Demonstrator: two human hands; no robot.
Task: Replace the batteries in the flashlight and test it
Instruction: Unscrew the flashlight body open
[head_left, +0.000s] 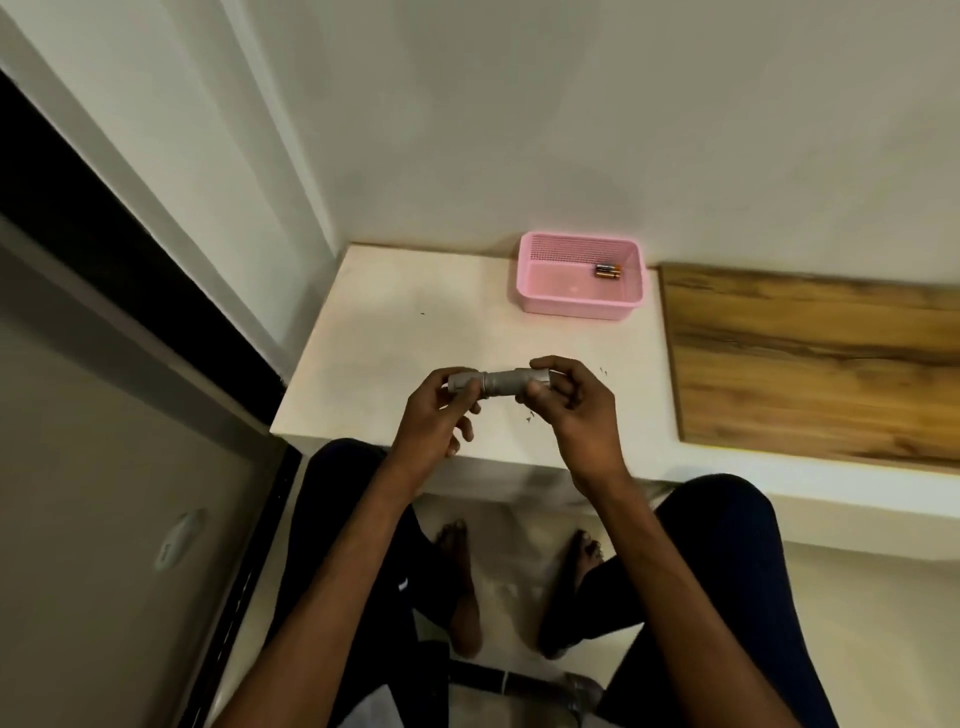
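Both hands hold a silver flashlight above a pale worktop.

The flashlight (496, 385) is a short, ribbed metal cylinder lying level; the left hand (434, 415) pinches its left end, and the right hand (569, 402) curls its fingers round the right end. Farther back on the smooth cream worktop (374, 332) sits a pink perforated plastic basket (579, 306), rectangular, with batteries (608, 270) in its far right corner.

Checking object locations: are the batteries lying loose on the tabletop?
No, the batteries lie inside the pink basket, away from the flashlight held by the left hand and right hand.
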